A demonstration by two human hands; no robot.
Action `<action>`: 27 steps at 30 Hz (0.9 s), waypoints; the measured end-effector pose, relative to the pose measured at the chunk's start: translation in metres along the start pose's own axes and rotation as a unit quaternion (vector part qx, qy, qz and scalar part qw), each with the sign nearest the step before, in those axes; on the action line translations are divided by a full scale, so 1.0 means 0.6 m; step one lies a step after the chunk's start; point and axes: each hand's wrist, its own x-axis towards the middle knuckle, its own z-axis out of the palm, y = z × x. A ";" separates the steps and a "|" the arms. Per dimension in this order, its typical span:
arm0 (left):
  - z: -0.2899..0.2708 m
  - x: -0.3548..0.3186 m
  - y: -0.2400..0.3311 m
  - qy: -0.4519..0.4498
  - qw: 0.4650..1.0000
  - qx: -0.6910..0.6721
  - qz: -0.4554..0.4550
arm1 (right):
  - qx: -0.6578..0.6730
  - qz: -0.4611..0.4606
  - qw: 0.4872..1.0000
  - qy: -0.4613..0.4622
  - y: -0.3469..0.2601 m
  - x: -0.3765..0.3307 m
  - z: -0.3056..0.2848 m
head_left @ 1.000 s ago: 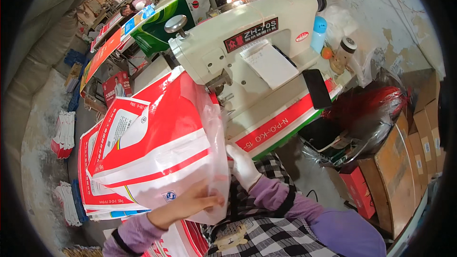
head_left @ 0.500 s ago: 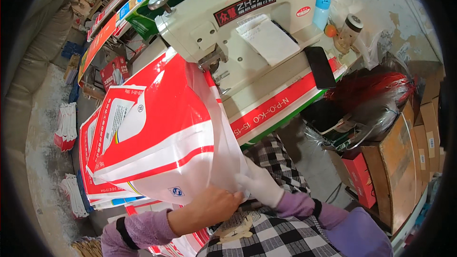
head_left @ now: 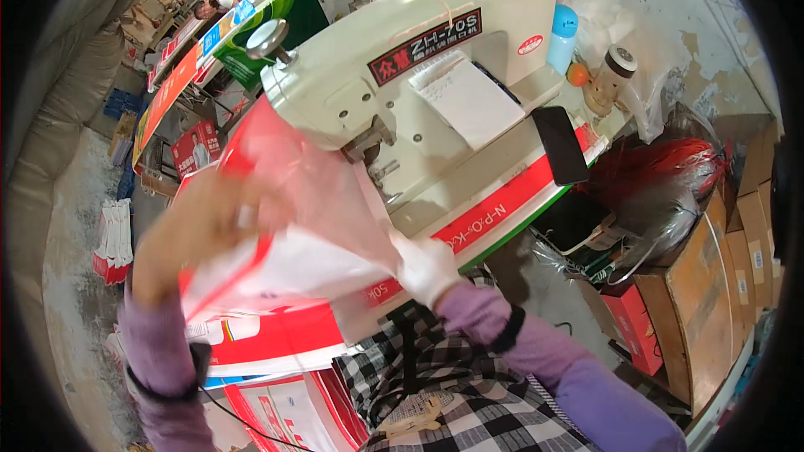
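Crowding centre frame, a cream sewing machine (head_left: pixel 435 59) on its table (head_left: pixel 502 201); both hands, left hand (head_left: pixel 197 230) and right hand (head_left: pixel 427 268), clamp a red-white bag (head_left: pixel 310 243); cardboard boxes (head_left: pixel 712 285) stand at right.

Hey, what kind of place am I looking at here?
Probably a small bag-sewing workshop: a large cream industrial sewing machine fills the bench, both hands hold a red-and-white woven plastic sack at it, and more printed sacks lie stacked below.

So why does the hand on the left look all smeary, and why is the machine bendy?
In the head view, the left hand and the red and white bag are blurred by motion; the sewing machine is sharp, but the fisheye lens curves its straight edges, and the picture's corners go black.
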 end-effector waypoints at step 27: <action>-0.017 0.003 0.028 -0.219 0.954 0.155 0.136 | -0.019 0.078 0.986 -0.145 -0.074 -0.003 -0.041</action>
